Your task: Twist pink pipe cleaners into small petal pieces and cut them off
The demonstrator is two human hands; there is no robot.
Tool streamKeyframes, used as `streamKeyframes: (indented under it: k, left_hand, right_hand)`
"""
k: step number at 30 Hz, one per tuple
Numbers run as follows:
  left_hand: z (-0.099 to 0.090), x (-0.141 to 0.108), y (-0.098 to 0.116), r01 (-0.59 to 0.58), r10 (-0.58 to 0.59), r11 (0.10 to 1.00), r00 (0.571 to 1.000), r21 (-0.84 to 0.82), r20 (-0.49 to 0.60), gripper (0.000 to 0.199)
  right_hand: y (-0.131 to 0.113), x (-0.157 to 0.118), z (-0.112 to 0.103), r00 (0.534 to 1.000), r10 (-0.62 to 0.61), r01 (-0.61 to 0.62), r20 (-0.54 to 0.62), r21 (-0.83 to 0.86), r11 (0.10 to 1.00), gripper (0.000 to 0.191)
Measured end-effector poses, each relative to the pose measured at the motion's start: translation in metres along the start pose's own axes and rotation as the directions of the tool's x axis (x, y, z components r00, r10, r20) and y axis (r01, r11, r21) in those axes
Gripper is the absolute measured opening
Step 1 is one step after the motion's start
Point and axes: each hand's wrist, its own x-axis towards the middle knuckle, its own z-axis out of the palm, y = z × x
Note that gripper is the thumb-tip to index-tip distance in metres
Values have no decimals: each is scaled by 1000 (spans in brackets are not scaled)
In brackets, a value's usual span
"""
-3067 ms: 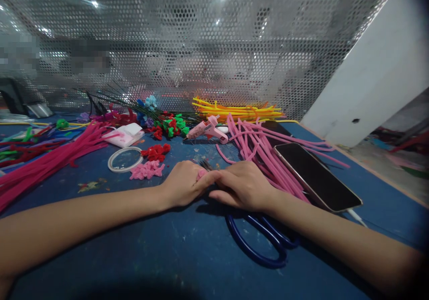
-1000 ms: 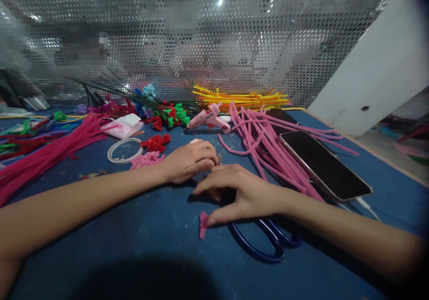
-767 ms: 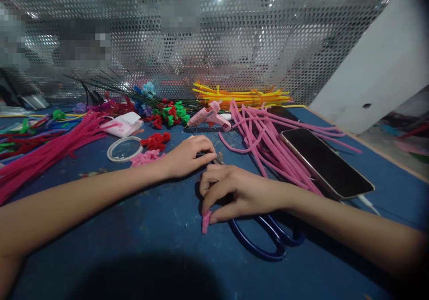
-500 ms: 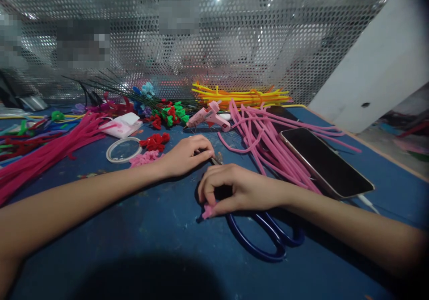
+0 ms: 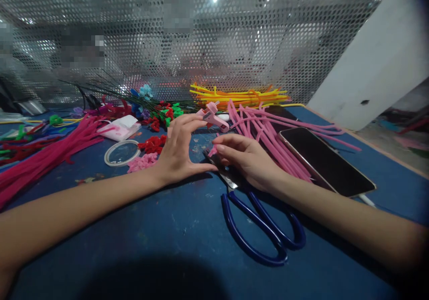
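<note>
My right hand pinches a small pink fuzzy piece between thumb and fingers, above the blades of blue-handled scissors lying on the blue table. Thumb and fingers spread wide, my left hand stands just left of the blade tips with nothing seen in it. Behind its fingers lies a pink glue gun, partly hidden. Pink fuzzy pieces and red ones rest beside my left wrist, next to a roll of clear tape.
Light pink stems and a phone lie at the right. Yellow stems lie at the back before a perforated metal sheet. Dark pink stems and a white packet are at the left.
My right hand has moved up and away from me with the pink piece, uncovering the scissors' pivot. My left hand has opened and lifted its fingers, now partly covering the glue gun.
</note>
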Motion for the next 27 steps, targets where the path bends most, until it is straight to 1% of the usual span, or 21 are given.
streamKeyframes:
  k: [4,8,12,20,24,27]
  left_hand:
    - [1,-1,0,-43,45,997,999,64,-28,79]
    - [1,-1,1,-84,86,994,996,71,-30,75]
    - [0,-1,1,-101,102,993,994,53,-31,75]
    - [0,-1,-1,-96,97,994,995,50,-13,75]
    - [0,-1,-1,-99,98,994,995,49,8,72]
    - [-1,-1,0,-103,103,994,995,35,9,70]
  right_hand:
    - [0,-4,0,992,29,-14,124,-123,992,22]
    - [-1,-6,1,982,66,-33,176,-185,982,23]
    - [-2,-7,2,981,97,-52,166,-252,966,21]
    - [-2,-7,3,991,21,34,134,-397,917,13]
    - [-3,-7,6,990,-2,61,138,-422,904,10]
    - [-3,-8,6,991,-3,60,132,-425,903,13]
